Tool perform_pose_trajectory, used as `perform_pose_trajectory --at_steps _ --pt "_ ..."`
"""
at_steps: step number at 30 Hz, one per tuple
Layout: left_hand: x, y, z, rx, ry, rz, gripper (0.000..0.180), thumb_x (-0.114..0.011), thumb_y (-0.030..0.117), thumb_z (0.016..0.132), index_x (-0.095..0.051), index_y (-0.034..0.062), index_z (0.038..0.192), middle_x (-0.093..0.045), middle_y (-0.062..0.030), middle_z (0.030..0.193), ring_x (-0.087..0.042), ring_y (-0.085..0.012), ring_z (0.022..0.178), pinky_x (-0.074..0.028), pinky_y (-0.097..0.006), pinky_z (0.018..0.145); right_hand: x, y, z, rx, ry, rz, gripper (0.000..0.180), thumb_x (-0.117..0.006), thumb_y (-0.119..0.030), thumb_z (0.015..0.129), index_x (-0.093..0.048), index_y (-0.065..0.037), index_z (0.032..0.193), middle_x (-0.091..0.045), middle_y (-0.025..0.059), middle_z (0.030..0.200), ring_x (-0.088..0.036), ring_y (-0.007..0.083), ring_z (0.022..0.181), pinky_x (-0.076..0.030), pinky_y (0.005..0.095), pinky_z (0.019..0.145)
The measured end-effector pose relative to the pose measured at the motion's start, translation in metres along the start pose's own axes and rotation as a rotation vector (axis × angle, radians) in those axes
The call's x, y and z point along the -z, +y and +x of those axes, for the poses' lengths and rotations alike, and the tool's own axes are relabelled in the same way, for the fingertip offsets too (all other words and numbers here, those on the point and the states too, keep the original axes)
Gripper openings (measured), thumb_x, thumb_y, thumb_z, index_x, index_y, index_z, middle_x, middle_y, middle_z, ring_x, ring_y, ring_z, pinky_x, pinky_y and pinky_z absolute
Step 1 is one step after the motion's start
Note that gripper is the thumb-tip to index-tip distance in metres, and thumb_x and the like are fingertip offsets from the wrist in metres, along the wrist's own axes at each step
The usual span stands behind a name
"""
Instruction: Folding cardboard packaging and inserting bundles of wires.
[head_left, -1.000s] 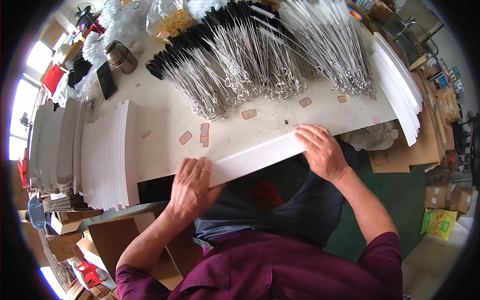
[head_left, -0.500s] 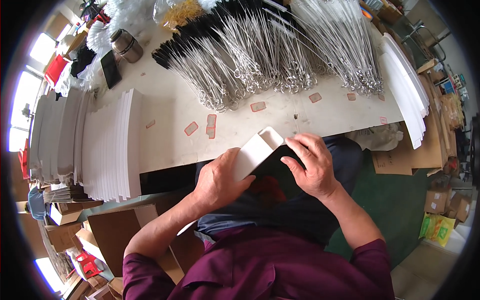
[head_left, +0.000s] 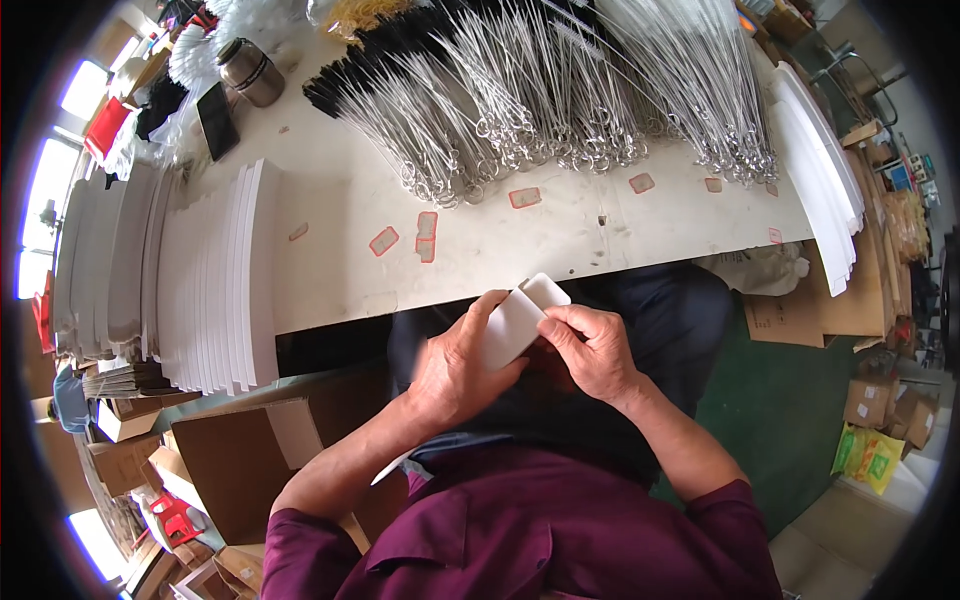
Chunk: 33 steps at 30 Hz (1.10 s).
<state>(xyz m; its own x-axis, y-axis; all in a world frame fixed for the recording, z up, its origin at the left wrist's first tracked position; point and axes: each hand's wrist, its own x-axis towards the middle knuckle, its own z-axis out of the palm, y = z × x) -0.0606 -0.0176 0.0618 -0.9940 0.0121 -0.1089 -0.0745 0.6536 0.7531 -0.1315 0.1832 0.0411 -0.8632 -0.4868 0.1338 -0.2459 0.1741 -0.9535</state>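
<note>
A slim white cardboard box (head_left: pixel 509 333) is held over my lap, just off the table's front edge. It lies tilted, with its far end open and a rounded end flap (head_left: pixel 546 291) standing out there. My left hand (head_left: pixel 450 368) is wrapped around the near part of the box. At the open end, my right hand (head_left: pixel 594 350) pinches the right edge beside the flap between thumb and fingers. Its lower fingers are partly hidden behind the hand. Whether anything lies inside the box cannot be seen.
Wire-handled brushes (head_left: pixel 520 110) with ring ends lie bunched across the table (head_left: pixel 340 270). Flat white boxes stand in a row (head_left: pixel 220 280) at the left, with more white card (head_left: pixel 820 180) at the right edge. A metal flask (head_left: pixel 250 73) and a dark phone (head_left: pixel 217 122) sit back left.
My right hand has come left and down from beside the box and closed on its open end. The box has moved slightly nearer to me.
</note>
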Motion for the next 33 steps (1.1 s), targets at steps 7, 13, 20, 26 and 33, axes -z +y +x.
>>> perform_pose_trajectory --at_steps 7,13,20,26,33 --pt "-0.003 0.0 0.008 0.0 -0.069 -0.131 0.076 -0.084 0.019 0.078 -0.043 0.0108 0.142 -0.071 -0.0221 0.112 -0.073 -0.042 0.099 -0.061 -0.047 0.083 -0.008 -0.007 -0.002 0.009 -0.154 -0.101 0.012 -0.072 -0.01 0.097 -0.073 0.003 0.096 -0.072 0.0135 0.08 -0.069 0.0197 0.068 -0.053 0.0315 0.062" --pt "-0.012 -0.001 -0.002 0.054 0.044 -0.183 0.07 -0.082 0.016 0.077 -0.045 0.0105 0.137 -0.071 -0.0238 0.104 -0.074 -0.0423 0.093 -0.061 -0.047 0.077 -0.009 -0.01 -0.001 0.035 -0.18 -0.104 0.011 -0.073 -0.009 0.095 -0.074 0.002 0.095 -0.072 0.0149 0.081 -0.071 0.0249 0.069 -0.053 0.0334 0.061" --pt "-0.02 -0.011 -0.003 -0.073 0.072 -0.147 0.047 -0.083 0.015 0.078 -0.056 0.0067 0.115 -0.069 -0.0212 0.096 -0.073 -0.0406 0.084 -0.061 -0.046 0.07 -0.012 0.002 -0.006 0.057 -0.191 -0.142 0.013 -0.074 -0.009 0.095 -0.073 0.003 0.099 -0.074 0.016 0.084 -0.074 0.0255 0.074 -0.055 0.0338 0.064" --pt "-0.024 -0.009 -0.006 -0.056 0.125 -0.149 0.042 -0.083 0.018 0.078 -0.057 0.0051 0.108 -0.069 -0.02 0.097 -0.072 -0.0407 0.083 -0.061 -0.047 0.068 -0.027 -0.003 -0.018 -0.072 0.005 0.049 0.04 -0.073 -0.013 0.097 -0.06 0.004 0.131 -0.077 0.0166 0.091 -0.077 0.0238 0.08 -0.059 0.0327 0.07" --pt "-0.037 -0.011 -0.01 0.095 0.104 -0.168 0.055 -0.083 0.021 0.081 -0.05 0.0062 0.122 -0.072 -0.0221 0.095 -0.074 -0.0427 0.084 -0.062 -0.049 0.071 -0.025 -0.011 -0.015 0.183 -0.036 -0.332 0.028 -0.069 -0.011 0.096 -0.07 0.003 0.12 -0.075 0.0157 0.088 -0.071 0.0322 0.072 -0.059 0.0383 0.068"
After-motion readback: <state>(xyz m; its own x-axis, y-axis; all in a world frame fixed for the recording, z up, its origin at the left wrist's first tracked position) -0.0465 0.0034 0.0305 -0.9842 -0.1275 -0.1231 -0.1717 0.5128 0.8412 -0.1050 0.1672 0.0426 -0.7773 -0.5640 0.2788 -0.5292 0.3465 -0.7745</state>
